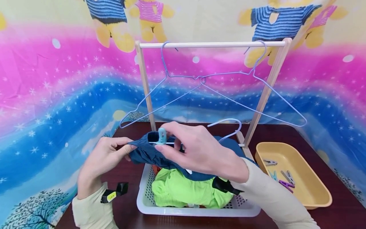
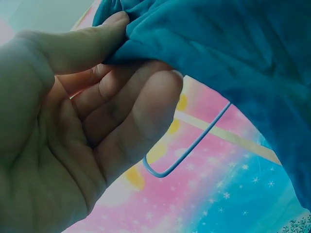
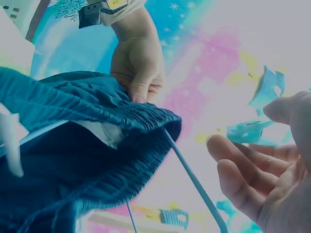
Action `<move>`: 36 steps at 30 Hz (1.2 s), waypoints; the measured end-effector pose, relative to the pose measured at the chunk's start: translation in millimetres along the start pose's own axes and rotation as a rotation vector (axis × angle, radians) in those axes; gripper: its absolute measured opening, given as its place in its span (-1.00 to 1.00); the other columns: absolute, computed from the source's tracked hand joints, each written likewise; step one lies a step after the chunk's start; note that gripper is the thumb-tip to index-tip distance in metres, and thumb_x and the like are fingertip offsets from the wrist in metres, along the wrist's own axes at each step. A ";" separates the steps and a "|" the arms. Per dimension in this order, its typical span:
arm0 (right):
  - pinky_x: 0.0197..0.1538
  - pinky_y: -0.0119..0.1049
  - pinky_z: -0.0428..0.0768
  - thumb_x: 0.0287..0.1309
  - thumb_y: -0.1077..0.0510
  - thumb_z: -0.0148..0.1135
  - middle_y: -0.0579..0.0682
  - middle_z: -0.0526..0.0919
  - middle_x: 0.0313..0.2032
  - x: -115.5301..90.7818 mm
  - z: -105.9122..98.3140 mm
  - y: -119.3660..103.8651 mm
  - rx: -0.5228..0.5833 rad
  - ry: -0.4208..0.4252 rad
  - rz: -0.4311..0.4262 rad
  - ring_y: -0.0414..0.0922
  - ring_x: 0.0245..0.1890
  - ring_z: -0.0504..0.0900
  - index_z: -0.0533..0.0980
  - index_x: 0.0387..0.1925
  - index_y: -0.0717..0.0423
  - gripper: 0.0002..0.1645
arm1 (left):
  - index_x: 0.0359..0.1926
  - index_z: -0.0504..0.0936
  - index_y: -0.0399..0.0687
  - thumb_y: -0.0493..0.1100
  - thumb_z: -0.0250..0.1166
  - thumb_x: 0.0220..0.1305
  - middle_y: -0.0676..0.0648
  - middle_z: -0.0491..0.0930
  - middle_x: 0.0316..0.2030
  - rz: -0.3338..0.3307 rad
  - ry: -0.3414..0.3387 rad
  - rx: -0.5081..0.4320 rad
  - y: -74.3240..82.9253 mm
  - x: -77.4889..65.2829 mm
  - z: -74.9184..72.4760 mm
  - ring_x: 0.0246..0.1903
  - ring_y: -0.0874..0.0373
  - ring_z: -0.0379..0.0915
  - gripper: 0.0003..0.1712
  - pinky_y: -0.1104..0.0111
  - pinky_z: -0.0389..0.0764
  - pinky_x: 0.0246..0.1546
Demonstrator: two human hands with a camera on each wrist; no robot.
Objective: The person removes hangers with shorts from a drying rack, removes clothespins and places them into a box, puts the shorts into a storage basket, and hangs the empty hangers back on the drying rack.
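The left hand (image 1: 107,154) pinches one end of the gathered waistband of a dark blue garment (image 1: 145,154) between thumb and fingers. In the right hand (image 1: 197,149), a light blue clothespin (image 1: 162,136) is pinched between thumb and fingertips, close to that end of the waistband. The right wrist view shows the clothespin (image 3: 248,131) apart from the cloth, with the waistband gaping. A thin hanger (image 3: 192,179) runs through the waistband opening; its hook (image 1: 228,121) rises behind the right hand. A white clip-like piece (image 3: 12,141) sits at the waistband's other side.
Below the hands, a white basket (image 1: 200,211) holds a bright green garment (image 1: 188,187). To the right, a tan tray (image 1: 303,194) contains several clothespins (image 1: 286,184). Two lilac hangers (image 1: 183,76) hang from a wooden rack (image 1: 211,45) at the back of the dark table (image 1: 308,136).
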State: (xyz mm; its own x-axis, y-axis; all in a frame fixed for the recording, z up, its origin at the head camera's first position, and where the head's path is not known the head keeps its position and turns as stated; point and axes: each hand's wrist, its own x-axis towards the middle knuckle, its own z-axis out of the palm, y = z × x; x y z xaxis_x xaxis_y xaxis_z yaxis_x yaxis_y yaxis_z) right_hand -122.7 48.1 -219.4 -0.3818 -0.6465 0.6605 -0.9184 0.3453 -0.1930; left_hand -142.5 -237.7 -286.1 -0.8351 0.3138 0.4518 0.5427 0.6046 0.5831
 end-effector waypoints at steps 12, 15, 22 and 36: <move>-0.41 -0.54 0.49 0.32 0.02 0.22 -0.23 0.61 -0.48 -54.3 -30.7 17.3 0.079 0.111 0.078 -0.42 -0.50 0.55 0.50 -0.03 0.06 -0.72 | -0.38 0.71 0.18 -0.16 0.25 0.37 0.18 0.62 -0.63 -0.022 -0.024 0.013 -3.1 2.3 -0.1 -0.68 0.31 0.38 -0.81 0.44 0.28 -0.65; -0.35 -0.55 0.52 0.36 -0.06 0.15 -0.19 0.61 -0.46 -65.7 -37.3 20.8 0.088 0.164 0.057 -0.39 -0.48 0.55 0.50 -0.04 0.13 -0.64 | -0.37 0.71 0.17 -0.16 0.25 0.37 0.17 0.62 -0.63 -0.026 -0.026 0.010 -4.4 2.9 0.0 -0.69 0.30 0.37 -0.82 0.43 0.28 -0.66; -0.38 -0.58 0.54 0.33 0.00 0.21 -0.08 0.62 -0.40 -95.5 -49.6 39.8 0.121 0.225 0.012 -0.40 -0.47 0.57 0.52 -0.09 0.29 -0.60 | -0.35 0.72 0.15 -0.16 0.24 0.38 0.15 0.62 -0.62 -0.037 -0.030 0.001 -6.3 3.0 1.4 -0.71 0.28 0.32 -0.83 0.42 0.26 -0.67; -0.43 -0.60 0.52 0.07 0.46 0.32 -0.20 0.65 -0.46 -162.1 -78.5 70.5 0.016 0.283 0.242 -0.43 -0.50 0.63 0.53 -0.07 0.36 -0.66 | -0.33 0.72 0.14 -0.16 0.24 0.38 0.16 0.63 -0.62 -0.041 -0.025 0.003 -9.5 2.0 1.8 -0.71 0.28 0.32 -0.84 0.42 0.27 -0.67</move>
State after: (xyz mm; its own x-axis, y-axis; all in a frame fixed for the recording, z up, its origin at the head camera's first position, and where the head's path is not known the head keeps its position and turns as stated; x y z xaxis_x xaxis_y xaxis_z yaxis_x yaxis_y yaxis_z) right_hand -117.4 230.6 -283.1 -0.5467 -0.3333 0.7682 -0.8075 0.4527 -0.3782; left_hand -149.5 -241.5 -291.9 -0.8587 0.3066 0.4107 0.5076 0.6197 0.5986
